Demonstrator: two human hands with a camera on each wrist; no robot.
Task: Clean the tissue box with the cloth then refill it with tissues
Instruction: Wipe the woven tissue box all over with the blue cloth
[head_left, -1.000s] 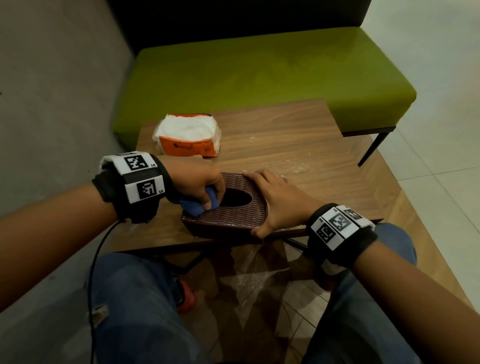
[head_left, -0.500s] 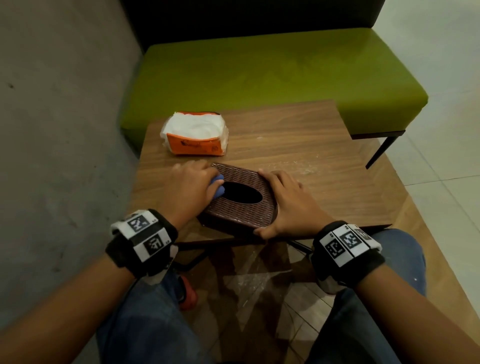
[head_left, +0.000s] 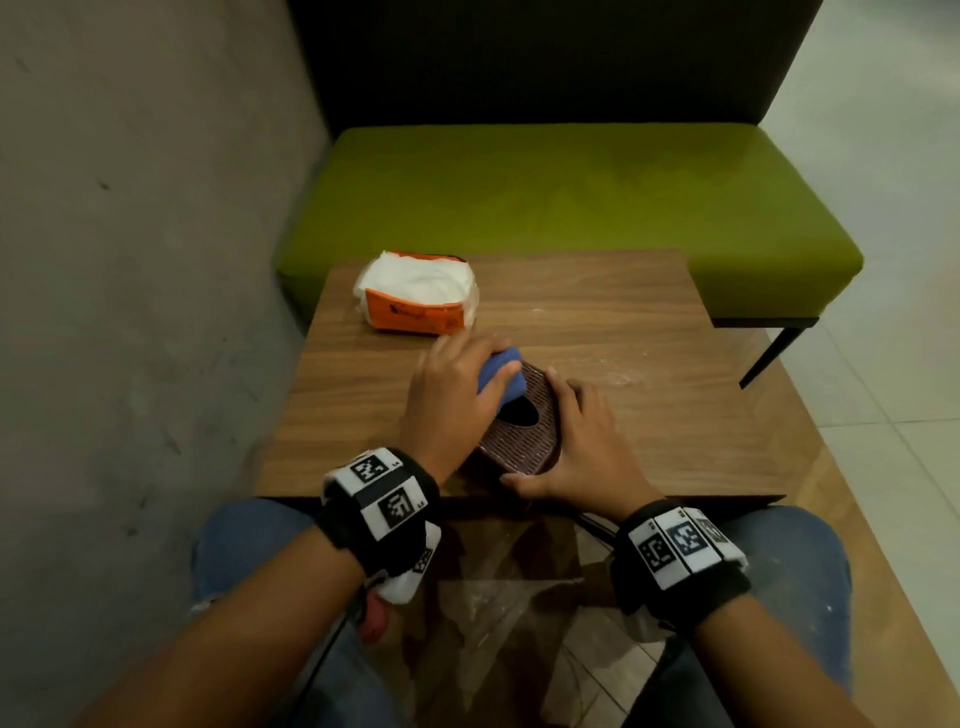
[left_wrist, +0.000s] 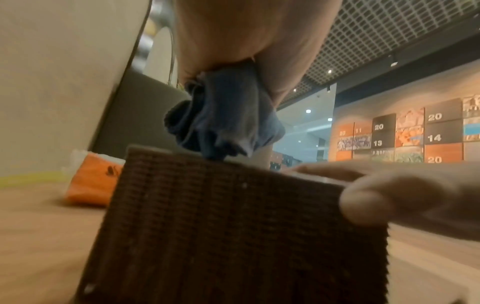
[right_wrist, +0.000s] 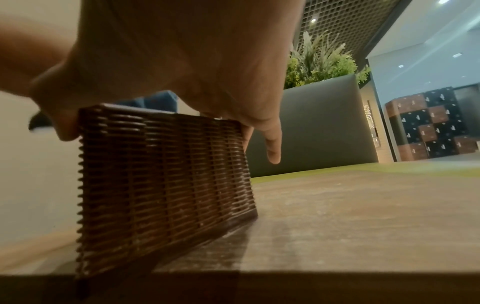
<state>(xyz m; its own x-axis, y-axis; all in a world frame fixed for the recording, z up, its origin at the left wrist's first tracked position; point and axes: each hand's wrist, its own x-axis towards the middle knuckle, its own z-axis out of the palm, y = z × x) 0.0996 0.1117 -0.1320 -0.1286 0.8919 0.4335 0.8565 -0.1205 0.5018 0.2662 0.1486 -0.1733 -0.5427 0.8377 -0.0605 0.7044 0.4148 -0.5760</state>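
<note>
Wooden table (head_left: 597, 312), filling the centre of the head view, is carrying two things. A white-and-orange tissue pack (head_left: 415, 299) is lying near its upper left corner. A brown woven box (head_left: 524, 441) is sitting lower down, close to the table's bottom edge, apart from the pack. A pale dusty smear (head_left: 618, 376) is showing on bare wood right of the box.

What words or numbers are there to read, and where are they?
"20": thrice on the wall panels.
"14": same wall panels.
"13": same wall panels.
Tissue pack print: too blurred to read.
Wristband markers: patterns only, tiny letters unreadable.
</note>
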